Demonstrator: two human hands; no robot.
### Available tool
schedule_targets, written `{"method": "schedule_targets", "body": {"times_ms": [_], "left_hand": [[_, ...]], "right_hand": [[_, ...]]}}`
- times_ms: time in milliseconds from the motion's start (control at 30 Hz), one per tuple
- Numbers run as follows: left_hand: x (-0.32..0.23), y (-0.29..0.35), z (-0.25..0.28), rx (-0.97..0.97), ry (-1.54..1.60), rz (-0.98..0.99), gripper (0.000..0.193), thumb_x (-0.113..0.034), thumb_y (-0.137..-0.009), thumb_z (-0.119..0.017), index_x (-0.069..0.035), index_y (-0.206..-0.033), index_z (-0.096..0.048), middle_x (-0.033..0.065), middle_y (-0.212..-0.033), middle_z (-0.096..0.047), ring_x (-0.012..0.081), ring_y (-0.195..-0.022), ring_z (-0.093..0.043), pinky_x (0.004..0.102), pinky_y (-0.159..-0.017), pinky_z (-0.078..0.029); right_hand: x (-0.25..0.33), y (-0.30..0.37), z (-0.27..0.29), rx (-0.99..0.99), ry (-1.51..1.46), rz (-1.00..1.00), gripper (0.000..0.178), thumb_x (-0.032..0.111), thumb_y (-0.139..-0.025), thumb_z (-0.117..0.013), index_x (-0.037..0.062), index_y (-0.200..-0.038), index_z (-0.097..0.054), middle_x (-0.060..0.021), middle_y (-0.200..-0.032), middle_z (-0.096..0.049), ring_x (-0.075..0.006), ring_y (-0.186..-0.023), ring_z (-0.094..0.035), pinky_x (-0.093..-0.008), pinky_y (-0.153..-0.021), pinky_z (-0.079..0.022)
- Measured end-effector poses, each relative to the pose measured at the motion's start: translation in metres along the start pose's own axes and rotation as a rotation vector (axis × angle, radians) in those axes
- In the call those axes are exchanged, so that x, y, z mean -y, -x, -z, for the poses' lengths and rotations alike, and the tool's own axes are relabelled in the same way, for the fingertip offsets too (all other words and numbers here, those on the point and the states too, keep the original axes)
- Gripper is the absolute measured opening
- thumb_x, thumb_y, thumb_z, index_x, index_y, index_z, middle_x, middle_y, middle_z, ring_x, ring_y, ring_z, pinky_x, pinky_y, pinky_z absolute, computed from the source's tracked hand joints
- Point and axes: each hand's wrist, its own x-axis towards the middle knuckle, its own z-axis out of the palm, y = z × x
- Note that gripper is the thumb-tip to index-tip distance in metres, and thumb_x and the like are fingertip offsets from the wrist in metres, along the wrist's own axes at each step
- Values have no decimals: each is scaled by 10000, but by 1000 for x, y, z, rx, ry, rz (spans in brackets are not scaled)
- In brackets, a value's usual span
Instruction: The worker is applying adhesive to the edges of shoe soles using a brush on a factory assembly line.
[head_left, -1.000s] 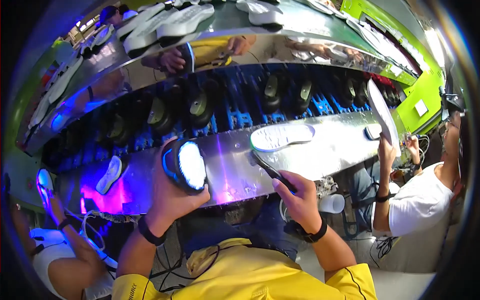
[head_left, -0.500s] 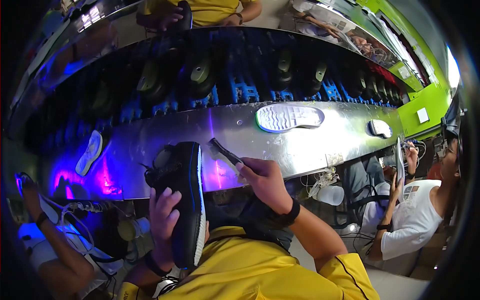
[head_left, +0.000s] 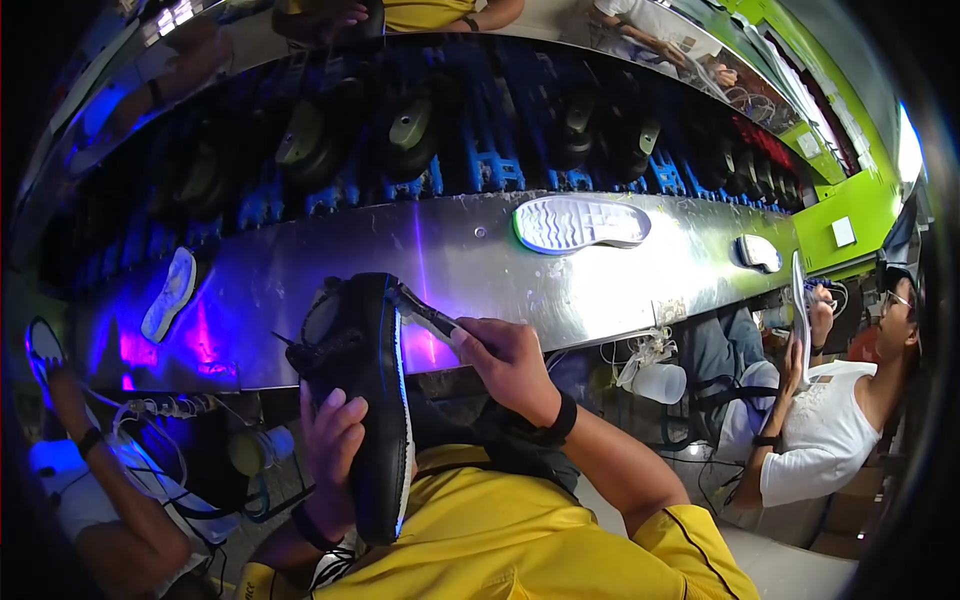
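Note:
My left hand has its fingers wrapped round a black shoe, which stands on end in front of me, toe and heel pointing up and down. A thin blue line and a white strip run along its right side, where its underside faces. Pinched in my right hand is a dark, slim brush. Its tip meets the upper right edge of the shoe, though whether it touches I cannot tell. Beyond my hands, a white shoe sole lies on the metal bench.
A second sole lies at the bench's left, a third at its right. Behind runs a dark conveyor with blue links, carrying black shoes. A co-worker sits right; another's arm shows left. White cups hang under the bench.
My right hand has moved left and slightly down, bringing the brush from over the bench to the shoe's edge. The shoe has shifted a little; the left sole has slid slightly left along the bench.

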Motion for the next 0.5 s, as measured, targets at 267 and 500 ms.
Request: {"method": "schedule_targets", "body": {"times_ms": [267, 500], "left_hand": [[-1, 4, -8, -118, 5, 35, 801, -340, -881, -823, -83, -1492, -372, 179, -1392, -576, 410, -1375, -551, 785, -1161, -366], [-3, 5, -7, -122, -19, 58, 818, -266, -862, -837, -76, -1503, -365, 186, -1407, -568, 420, -1386, -546, 770, -1170, -373]], "right_hand": [[10, 23, 4, 41, 13, 112, 235, 186, -1006, -724, -27, -1093, -773, -208, -808, -702, -309, -675, -680, -394, -664, -522], [19, 39, 8, 89, -85, 133, 198, 145, -1007, -713, -43, -1033, -770, -155, -738, -691, -242, -592, -617, -371, -596, -487]]}}
